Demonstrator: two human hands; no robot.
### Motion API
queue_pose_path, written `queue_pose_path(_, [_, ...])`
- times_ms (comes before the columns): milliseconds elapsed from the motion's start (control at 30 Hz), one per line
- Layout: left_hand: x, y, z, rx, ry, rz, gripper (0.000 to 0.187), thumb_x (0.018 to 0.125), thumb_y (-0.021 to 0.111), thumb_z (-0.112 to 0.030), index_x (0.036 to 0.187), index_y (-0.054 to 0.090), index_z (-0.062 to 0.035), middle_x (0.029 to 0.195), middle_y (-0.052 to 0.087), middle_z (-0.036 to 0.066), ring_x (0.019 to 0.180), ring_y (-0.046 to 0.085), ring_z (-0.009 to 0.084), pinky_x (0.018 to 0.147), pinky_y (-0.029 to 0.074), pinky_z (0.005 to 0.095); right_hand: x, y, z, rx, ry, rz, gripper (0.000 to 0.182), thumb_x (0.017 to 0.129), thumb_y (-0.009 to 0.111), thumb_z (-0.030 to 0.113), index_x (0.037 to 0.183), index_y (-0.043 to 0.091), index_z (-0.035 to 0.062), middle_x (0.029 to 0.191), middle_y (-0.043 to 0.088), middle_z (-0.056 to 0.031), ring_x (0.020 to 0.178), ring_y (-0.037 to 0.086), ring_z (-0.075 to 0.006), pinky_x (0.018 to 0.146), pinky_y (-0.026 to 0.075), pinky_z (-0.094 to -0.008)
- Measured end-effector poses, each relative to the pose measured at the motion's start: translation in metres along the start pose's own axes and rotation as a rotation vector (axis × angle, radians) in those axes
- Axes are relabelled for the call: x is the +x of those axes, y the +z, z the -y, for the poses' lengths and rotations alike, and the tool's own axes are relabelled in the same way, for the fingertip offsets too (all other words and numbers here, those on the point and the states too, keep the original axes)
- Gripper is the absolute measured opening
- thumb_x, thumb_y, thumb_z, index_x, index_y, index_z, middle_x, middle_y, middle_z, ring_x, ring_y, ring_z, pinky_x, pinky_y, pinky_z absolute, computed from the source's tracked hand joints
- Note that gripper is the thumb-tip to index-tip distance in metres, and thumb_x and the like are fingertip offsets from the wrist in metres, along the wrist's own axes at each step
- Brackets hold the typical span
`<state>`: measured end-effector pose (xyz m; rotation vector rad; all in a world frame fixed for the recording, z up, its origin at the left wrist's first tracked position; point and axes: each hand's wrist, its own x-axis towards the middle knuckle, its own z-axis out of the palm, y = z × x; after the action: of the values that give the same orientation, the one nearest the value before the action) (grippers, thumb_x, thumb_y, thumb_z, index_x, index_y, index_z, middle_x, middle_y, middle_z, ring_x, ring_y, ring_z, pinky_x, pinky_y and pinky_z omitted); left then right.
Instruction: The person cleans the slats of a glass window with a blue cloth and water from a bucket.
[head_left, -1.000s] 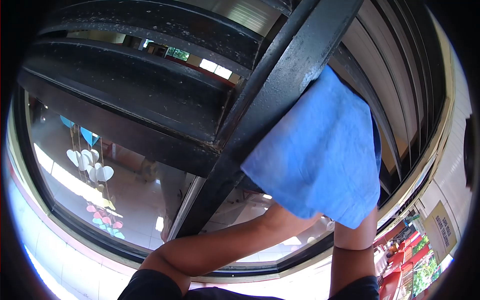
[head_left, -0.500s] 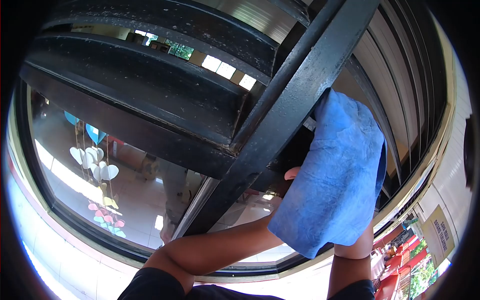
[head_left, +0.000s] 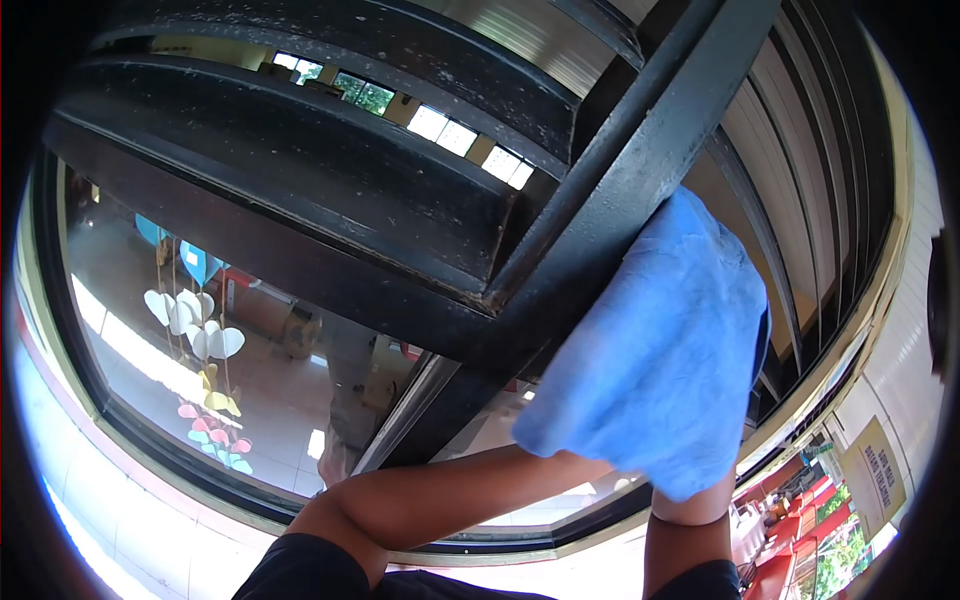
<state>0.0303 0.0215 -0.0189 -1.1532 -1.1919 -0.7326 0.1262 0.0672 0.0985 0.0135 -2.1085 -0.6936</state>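
Observation:
A blue, chamois-like cloth hangs against the dark metal post of a slatted frame. My right forearm rises beneath it, and the cloth drapes over my right hand, whose fingers are hidden; its upper end is held up against the post's edge. From the left, my left forearm reaches across and passes behind the cloth's lower corner. My left hand is hidden there, so its grip does not show. Wide dark slats join the post on its left side.
Below the slats is a glass pane, with strings of paper hearts and blue balloons seen through or reflected in it. Curved slats continue at right. A sign and red furniture lie farther right.
The cloth's lower edge has swung up and left, now blurred. A fingertip visible beside it earlier is covered. The view has shifted slightly, so the post sits farther right.

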Motion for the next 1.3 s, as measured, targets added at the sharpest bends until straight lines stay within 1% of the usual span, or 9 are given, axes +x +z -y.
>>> queue_pose_path(467, [0.009,0.006,0.001,-0.024,0.162,0.265,0.04,0.094,0.059,-0.04,0.123,0.064,-0.0135,0.122,0.064,0.008,0.118,0.057,0.0252,0.1,0.038,0.0413,0.021,-0.061,-0.033,0.264,-0.465,-0.102,0.078,0.047,0.078,0.073,0.098,0.074,0.0148,0.1,0.069,-0.0097,0.097,0.063,-0.0315,0.083,0.05,-0.0443])
queue_pose_path(600, [0.025,-0.004,-0.006,0.09,0.124,0.259,0.042,0.092,0.061,-0.043,0.124,0.064,-0.0157,0.126,0.063,0.008,0.121,0.056,0.0257,0.101,0.036,0.0423,-0.036,-0.011,-0.093,0.54,-0.191,-0.272,0.073,0.057,0.078,0.065,0.107,0.073,0.0122,0.104,0.07,-0.0105,0.092,0.066,-0.0311,0.081,0.052,-0.0436])
queue_pose_path(733, [0.037,-0.012,-0.012,0.128,0.067,0.198,0.044,0.092,0.06,-0.052,0.126,0.063,-0.0241,0.136,0.061,0.004,0.128,0.054,0.0271,0.103,0.032,0.0469,-0.088,-0.053,-0.147,0.618,-0.07,-0.364,0.037,0.083,0.072,0.028,0.115,0.07,0.0099,0.112,0.07,-0.0098,0.095,0.067,-0.0288,0.084,0.054,-0.0366])
queue_pose_path(833, [0.035,-0.01,-0.01,0.163,0.052,0.201,0.045,0.091,0.061,-0.055,0.126,0.062,-0.0268,0.14,0.059,0.003,0.129,0.054,0.027,0.103,0.031,0.0468,-0.125,-0.066,-0.178,0.687,0.439,-0.129,0.037,0.086,0.074,0.023,0.119,0.067,0.008,0.115,0.068,-0.0113,0.102,0.066,-0.0265,0.09,0.053,-0.0352])
queue_pose_path(933, [0.035,-0.009,-0.01,0.184,0.057,0.216,0.048,0.09,0.059,-0.058,0.127,0.062,-0.0264,0.14,0.059,0.003,0.131,0.053,0.0266,0.105,0.031,0.0468,-0.125,-0.102,-0.186,-0.056,0.459,0.274,0.049,0.089,0.074,0.025,0.132,0.061,0.0043,0.127,0.064,-0.0137,0.114,0.065,-0.0228,0.101,0.051,-0.0351])
queue_pose_path(967, [0.035,-0.009,-0.012,0.201,0.061,0.223,0.049,0.091,0.058,-0.058,0.127,0.062,-0.0259,0.14,0.059,0.003,0.131,0.053,0.0268,0.106,0.031,0.0468,-0.141,-0.097,-0.206,-0.192,0.262,0.173,0.05,0.09,0.073,0.025,0.133,0.06,0.0033,0.127,0.064,-0.0135,0.114,0.065,-0.0222,0.102,0.051,-0.0347])
queue_pose_path(1067, [0.032,-0.008,-0.01,0.271,0.088,0.245,0.053,0.096,0.047,-0.062,0.128,0.061,-0.0226,0.141,0.059,0.005,0.132,0.052,0.0275,0.107,0.031,0.0463,-0.197,-0.078,-0.261,0.501,0.523,-0.218,0.05,0.092,0.071,0.027,0.134,0.059,0.0032,0.127,0.065,-0.0136,0.113,0.066,-0.0222,0.101,0.052,-0.0336])
queue_pose_path(1167, [0.031,-0.009,-0.007,0.285,0.112,0.264,0.055,0.096,0.051,-0.057,0.132,0.059,-0.0164,0.142,0.057,0.006,0.132,0.051,0.0288,0.109,0.032,0.0464,-0.209,-0.093,-0.288,0.89,0.401,-0.148,0.032,0.094,0.064,0.027,0.117,0.062,0.0053,0.11,0.066,-0.0138,0.1,0.067,-0.0238,0.088,0.052,-0.034])
queue_pose_path(1300, [0.032,-0.01,-0.009,0.29,0.13,0.252,0.058,0.099,0.048,-0.056,0.132,0.059,-0.0097,0.143,0.055,0.01,0.134,0.049,0.0314,0.11,0.031,0.0487,-0.189,-0.133,-0.32,0.091,0.223,0.199,0.023,0.091,0.062,0.025,0.077,0.065,0.0066,0.073,0.062,-0.015,0.071,0.063,-0.0317,0.062,0.05,-0.0398])
